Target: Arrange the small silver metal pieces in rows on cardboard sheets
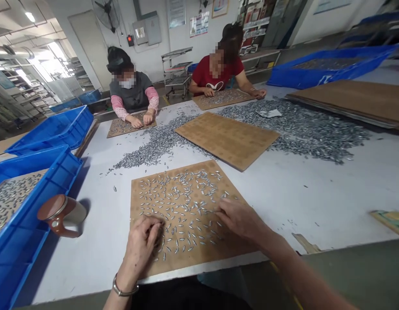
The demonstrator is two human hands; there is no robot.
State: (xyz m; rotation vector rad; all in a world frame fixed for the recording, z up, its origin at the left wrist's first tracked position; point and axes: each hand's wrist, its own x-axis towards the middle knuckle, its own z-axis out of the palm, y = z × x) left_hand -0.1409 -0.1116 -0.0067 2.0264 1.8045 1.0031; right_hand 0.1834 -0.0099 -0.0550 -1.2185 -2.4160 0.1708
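A brown board [199, 257] lies on the white table near its front edge, with many small silvery metal pieces [186, 189] spread over it. Over the board's left part is my left hand [144, 241], its fingers curled and pressed together; whatever they may hold is too small to make out. My right hand [235, 215] is at the board's right side, its fingers bent down among the pieces. Its fingertips are closed together, and anything between them is hidden. Beyond the board, a large heap of the same pieces [309, 129] stretches across the table.
Another brown board [232, 137] rests on the heap. Blue crates [65, 172] and a lidded mug [68, 215] stand at the left. Stacked boards [354, 99] and a blue crate [273, 76] are at the back right. Two people [135, 92] work across the table.
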